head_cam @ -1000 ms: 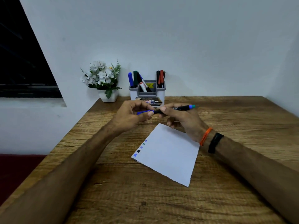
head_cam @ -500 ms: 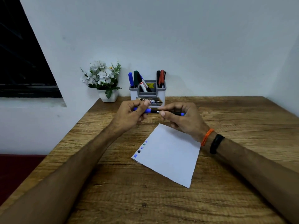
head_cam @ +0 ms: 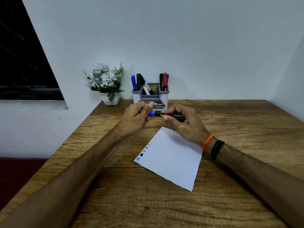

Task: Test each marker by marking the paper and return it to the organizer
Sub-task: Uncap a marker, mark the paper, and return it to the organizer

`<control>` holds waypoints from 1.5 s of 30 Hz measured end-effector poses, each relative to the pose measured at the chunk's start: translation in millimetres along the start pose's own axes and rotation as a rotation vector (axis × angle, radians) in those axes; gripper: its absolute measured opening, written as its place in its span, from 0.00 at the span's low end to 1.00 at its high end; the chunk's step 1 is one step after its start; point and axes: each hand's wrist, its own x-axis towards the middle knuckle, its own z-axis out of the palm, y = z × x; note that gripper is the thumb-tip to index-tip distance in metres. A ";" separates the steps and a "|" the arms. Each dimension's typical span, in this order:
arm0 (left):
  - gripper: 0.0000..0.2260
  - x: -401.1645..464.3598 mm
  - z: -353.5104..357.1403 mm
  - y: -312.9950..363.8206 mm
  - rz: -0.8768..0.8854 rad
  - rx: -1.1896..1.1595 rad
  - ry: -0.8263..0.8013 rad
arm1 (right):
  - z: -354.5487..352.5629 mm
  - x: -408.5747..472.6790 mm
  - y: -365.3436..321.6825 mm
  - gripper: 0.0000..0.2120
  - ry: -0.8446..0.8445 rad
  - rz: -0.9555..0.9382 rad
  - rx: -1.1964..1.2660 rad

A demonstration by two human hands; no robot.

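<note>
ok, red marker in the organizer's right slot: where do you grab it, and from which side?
Pinch the red marker by its upper end, coming straight down from above. It stands nearly upright in the organizer, only the top clear of the rim, with black pens tight beside it, so a side approach looks blocked. Both hands are busy with the blue marker now.
</note>
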 end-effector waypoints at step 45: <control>0.30 6.7 -13.9 -53.4 -0.170 0.875 -0.083 | 16.8 125.0 -45.5 0.39 0.164 -0.153 -0.287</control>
